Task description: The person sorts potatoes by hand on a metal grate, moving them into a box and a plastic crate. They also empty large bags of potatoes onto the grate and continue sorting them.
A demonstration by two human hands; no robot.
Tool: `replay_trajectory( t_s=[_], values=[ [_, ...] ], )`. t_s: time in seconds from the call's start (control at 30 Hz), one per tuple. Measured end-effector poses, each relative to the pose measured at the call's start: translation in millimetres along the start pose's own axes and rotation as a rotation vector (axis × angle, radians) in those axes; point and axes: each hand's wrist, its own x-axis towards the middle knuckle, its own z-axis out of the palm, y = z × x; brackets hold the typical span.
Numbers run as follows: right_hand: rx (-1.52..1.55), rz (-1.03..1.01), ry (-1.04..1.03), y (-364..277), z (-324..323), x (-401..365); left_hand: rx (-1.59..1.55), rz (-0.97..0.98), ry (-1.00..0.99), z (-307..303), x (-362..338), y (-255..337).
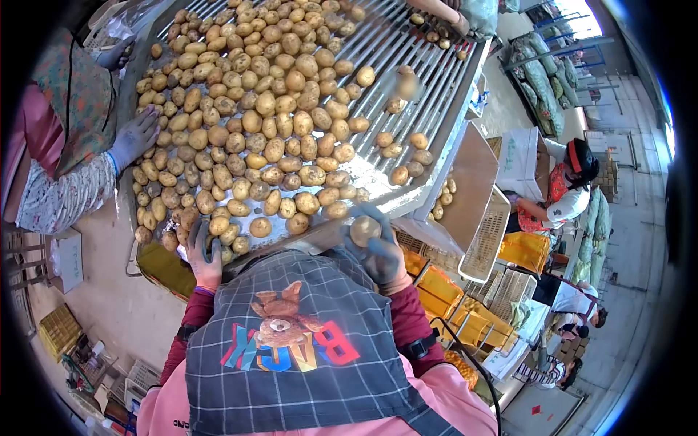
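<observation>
A potato (365, 231) is clamped in the gloved right hand (378, 251), at the near edge of the slatted tabletop (363, 123). At nine o'clock from it, well apart, the left hand (204, 256) is open against the potato pile (254, 120). The pile spreads toward ten o'clock, a co-worker's gloved hand (136, 136) at its far side. An open carton (465, 190) stands at two.

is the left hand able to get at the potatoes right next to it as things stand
Most likely yes. The left hand looks empty, and its fingers are right at the nearest potatoes, with nothing seen in between. Only the right hand is taken, by a round potato.
</observation>
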Motion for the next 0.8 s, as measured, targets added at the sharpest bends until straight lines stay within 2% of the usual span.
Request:
replay_trajectory(
  t_s=[0.07,0.1,0.2,0.23,0.33,0.37,0.4,0.47,0.57,0.67,0.8],
  values=[
    [-0.716,-0.289,0.012,1,-9,3,0.0,-0.022,-0.011,-2,-1,1],
    [-0.939,-0.325,0.029,-1,-21,2,-0.004,-0.029,-0.02,-1,1,2],
    [-1.068,-0.245,0.21,-2,-52,-11,-0.023,-0.025,-0.025,-5,3,11],
    [-1.018,-0.305,0.322,2,-69,-13,-0.022,-0.022,-0.029,-5,2,11],
    [-0.838,-0.097,0.672,18,-150,-4,-0.022,0.002,-0.027,-3,4,5],
    [-0.995,-0.107,0.692,21,-155,4,-0.019,0.012,-0.019,-2,3,5],
    [-1.137,-0.226,0.69,27,-159,6,-0.009,0.023,-0.016,-3,1,5],
    [-1.126,-0.302,0.637,38,-156,19,0.003,0.008,-0.021,-7,2,14],
    [-1.132,-0.348,0.7,50,-144,28,0.022,0.016,-0.013,-8,8,20],
    [-1.312,-0.216,0.772,38,-106,27,0.026,0.022,-0.004,-4,4,14],
    [-1.484,-0.065,0.734,19,-82,26,0.075,0.006,-0.003,-2,4,11]
  ],
)
